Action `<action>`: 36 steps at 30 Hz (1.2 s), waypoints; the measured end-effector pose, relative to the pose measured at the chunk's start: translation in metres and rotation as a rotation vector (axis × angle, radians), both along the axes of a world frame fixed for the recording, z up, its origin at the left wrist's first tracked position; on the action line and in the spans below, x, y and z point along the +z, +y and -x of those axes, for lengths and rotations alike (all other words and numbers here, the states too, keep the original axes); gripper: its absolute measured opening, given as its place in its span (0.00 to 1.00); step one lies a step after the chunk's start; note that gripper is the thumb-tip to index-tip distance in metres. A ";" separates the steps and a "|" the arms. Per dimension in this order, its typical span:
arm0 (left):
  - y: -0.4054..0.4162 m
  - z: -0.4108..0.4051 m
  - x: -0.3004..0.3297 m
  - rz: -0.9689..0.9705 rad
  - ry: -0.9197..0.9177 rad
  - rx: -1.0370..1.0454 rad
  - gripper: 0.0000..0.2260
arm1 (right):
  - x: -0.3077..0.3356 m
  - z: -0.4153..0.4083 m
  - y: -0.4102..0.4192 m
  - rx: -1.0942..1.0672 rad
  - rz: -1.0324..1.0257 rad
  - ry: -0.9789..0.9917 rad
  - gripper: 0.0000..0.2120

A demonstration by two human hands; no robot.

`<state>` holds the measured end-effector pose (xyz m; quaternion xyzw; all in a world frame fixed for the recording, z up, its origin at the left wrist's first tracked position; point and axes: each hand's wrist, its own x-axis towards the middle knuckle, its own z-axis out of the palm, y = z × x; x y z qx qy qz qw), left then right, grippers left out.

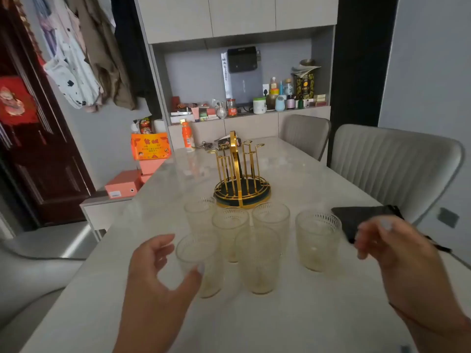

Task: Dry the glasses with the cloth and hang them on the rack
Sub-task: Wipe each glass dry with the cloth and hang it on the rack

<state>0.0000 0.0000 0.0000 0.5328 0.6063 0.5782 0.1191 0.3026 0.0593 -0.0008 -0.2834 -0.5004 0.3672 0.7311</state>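
Head view: six clear glasses (230, 231) stand upright on the desk (293, 314) before the gold rack (240, 174). My left grip (163, 263) spreads wide at the nearest glass (198, 263); my right grip (382, 240) is blurred, loosely curled, holding nothing, near the dark cloth (362, 217). Glass judged rigid, fragile, slippery; grasp mid-wall. Orange box (150, 146) writing illegible.
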 end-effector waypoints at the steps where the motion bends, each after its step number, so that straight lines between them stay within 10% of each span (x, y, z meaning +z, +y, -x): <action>1: 0.006 0.001 -0.001 0.026 0.014 -0.008 0.31 | 0.002 -0.001 0.006 -0.036 0.028 -0.022 0.13; 6: 0.027 -0.002 -0.005 0.160 0.049 -0.021 0.40 | 0.001 -0.009 0.034 -0.049 0.162 -0.137 0.25; 13: 0.030 -0.018 0.012 0.107 0.216 0.038 0.41 | -0.002 -0.008 0.048 -0.069 0.220 -0.159 0.16; 23: 0.066 -0.119 0.078 0.302 0.732 -0.451 0.45 | 0.002 -0.032 0.083 -0.252 0.307 -0.338 0.13; 36: 0.130 -0.170 0.065 0.630 1.183 -0.476 0.44 | -0.026 -0.100 0.168 -0.361 0.832 -1.337 0.29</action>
